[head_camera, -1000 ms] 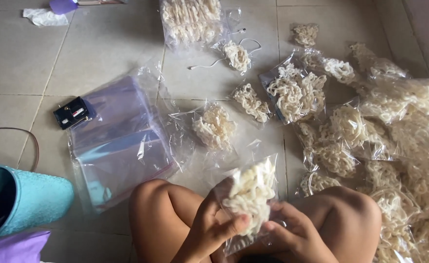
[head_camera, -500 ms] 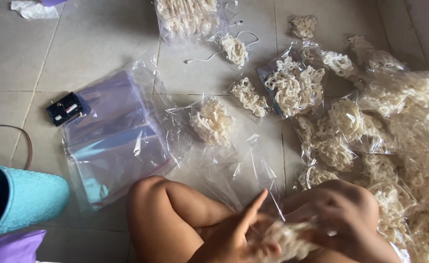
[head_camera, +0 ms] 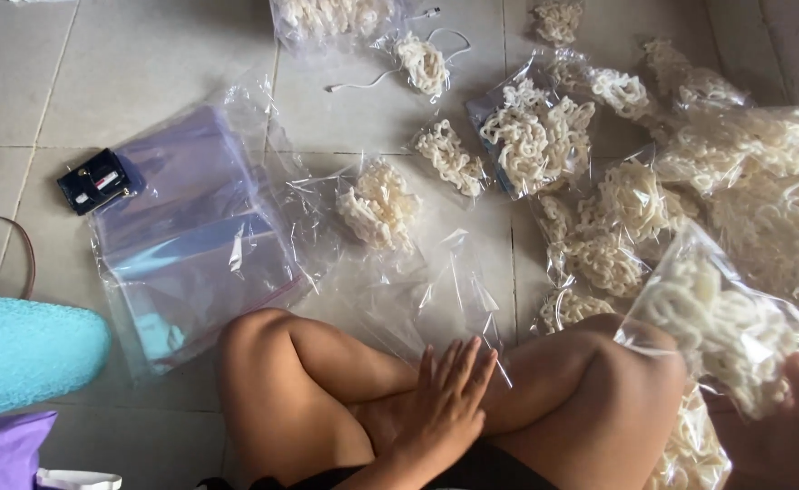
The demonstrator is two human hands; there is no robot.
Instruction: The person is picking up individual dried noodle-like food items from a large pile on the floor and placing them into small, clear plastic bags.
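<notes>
Holding a filled bag of crackers (head_camera: 721, 331) beside the right knee (head_camera: 617, 381), the right hand (head_camera: 785, 436) pinched its lower edge. The left hand (head_camera: 445, 404) rested spread between both knees. Several packed bags lay beyond that knee; loose crackers (head_camera: 381, 204) and empty bags (head_camera: 191, 245) remained.

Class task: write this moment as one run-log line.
left hand: open, resting on legs | right hand: holding filled bag | empty bags: on floor

bare hands (head_camera: 445, 408), bare legs, dark shorts
</notes>
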